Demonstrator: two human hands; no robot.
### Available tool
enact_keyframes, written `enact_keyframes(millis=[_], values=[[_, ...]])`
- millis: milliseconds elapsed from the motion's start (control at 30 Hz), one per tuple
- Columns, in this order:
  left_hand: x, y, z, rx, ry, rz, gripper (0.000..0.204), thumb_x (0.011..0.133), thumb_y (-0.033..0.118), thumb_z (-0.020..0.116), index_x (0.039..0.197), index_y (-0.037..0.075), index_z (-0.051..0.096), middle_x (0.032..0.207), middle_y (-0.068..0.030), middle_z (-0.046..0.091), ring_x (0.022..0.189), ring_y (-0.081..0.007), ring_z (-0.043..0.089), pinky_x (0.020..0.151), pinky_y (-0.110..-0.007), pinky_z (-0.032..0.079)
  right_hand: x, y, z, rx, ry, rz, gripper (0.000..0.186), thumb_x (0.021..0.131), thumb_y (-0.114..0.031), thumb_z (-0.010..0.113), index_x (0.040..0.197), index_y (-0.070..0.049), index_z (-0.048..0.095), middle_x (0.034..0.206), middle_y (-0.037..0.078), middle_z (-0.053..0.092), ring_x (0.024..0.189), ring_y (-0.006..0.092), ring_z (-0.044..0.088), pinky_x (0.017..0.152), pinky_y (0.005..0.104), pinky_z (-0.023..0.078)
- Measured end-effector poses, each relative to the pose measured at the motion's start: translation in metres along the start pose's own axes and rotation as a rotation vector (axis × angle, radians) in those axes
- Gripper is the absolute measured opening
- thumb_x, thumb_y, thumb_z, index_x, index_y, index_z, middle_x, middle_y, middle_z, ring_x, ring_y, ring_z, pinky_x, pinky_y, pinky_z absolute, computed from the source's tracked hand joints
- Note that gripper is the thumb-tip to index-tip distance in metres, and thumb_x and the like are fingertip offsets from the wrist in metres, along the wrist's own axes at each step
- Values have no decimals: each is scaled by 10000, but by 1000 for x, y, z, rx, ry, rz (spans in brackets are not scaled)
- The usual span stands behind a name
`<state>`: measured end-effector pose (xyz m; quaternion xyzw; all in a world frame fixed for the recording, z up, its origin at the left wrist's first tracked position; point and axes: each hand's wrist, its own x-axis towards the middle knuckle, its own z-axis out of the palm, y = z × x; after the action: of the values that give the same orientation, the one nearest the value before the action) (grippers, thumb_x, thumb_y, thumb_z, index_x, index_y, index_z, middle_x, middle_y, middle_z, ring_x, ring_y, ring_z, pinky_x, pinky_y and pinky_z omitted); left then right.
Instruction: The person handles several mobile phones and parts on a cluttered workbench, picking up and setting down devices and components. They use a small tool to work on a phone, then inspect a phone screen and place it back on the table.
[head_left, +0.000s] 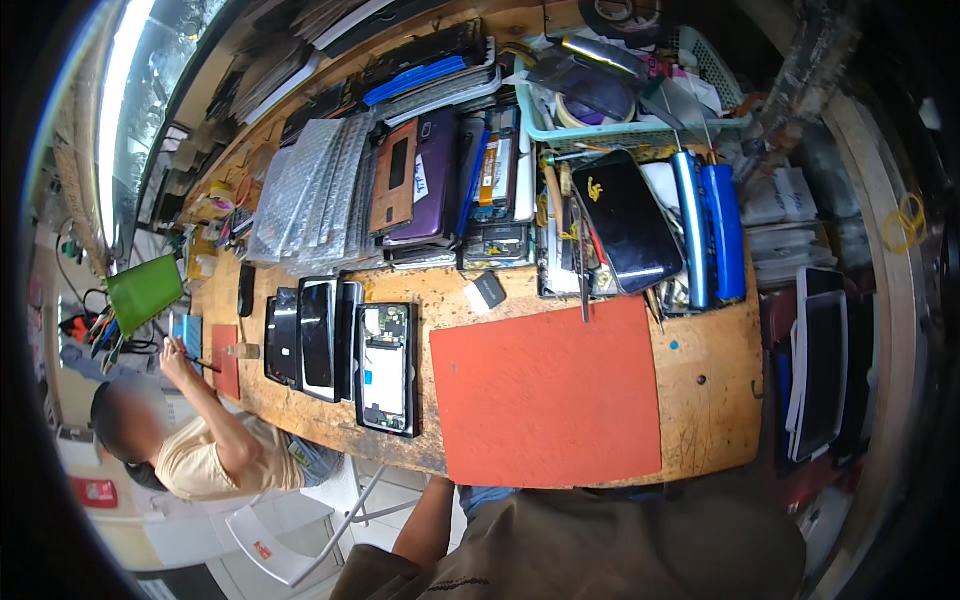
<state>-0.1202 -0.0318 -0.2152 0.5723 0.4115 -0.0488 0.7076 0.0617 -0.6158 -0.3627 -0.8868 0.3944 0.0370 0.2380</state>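
Note:
Neither of my hands shows. My left forearm (428, 522) reaches up to the table's front edge, and its hand is hidden below that edge. My right arm is covered by the brown garment (620, 540) or out of sight. Straight ahead on the wooden table (710, 400) lies a flat red-orange work mat (548, 395) with nothing on it. Left of the mat, an opened phone (386, 370) with its inner boards exposed rests in a black tray. Beside it are several dark phones or screens (318, 335) in an overlapping row. A small dark square piece (487, 291) lies behind the mat.
Behind stand bubble-wrap sleeves (312, 195), a stack of phone parts (430, 175) and a pale green basket (535, 120) of tools. A black phone (628, 222) and blue cylinders (724, 230) sit at the back right. Another person (220, 450) sits at the left beside a white chair (275, 545).

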Motion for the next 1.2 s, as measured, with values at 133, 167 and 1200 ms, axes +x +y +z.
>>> enact_keyframes(millis=[133,167,1200], values=[[-8,1,1,9,25,8,112,1040,175,571,1010,81,623,845,-42,649,722,-181,621,704,-336,541,7,4,6,3,-7,12,319,925,-320,722,1126,-72,725,1052,140,726,965,350,687,850,462,551],[-8,2,2,9,22,12,114,1041,177,570,1015,80,623,850,-42,650,727,-182,623,707,-337,542,5,8,6,15,-2,12,320,926,-320,721,1129,-72,724,1056,140,726,969,349,686,853,462,550],[-5,-8,97,-79,-697,-93,204,1065,226,563,1155,54,625,1020,-60,699,879,-200,689,823,-345,578,-324,-102,-54,277,-661,-671,342,959,-310,706,1220,-89,705,1180,137,701,1086,303,663,936,446,529]])
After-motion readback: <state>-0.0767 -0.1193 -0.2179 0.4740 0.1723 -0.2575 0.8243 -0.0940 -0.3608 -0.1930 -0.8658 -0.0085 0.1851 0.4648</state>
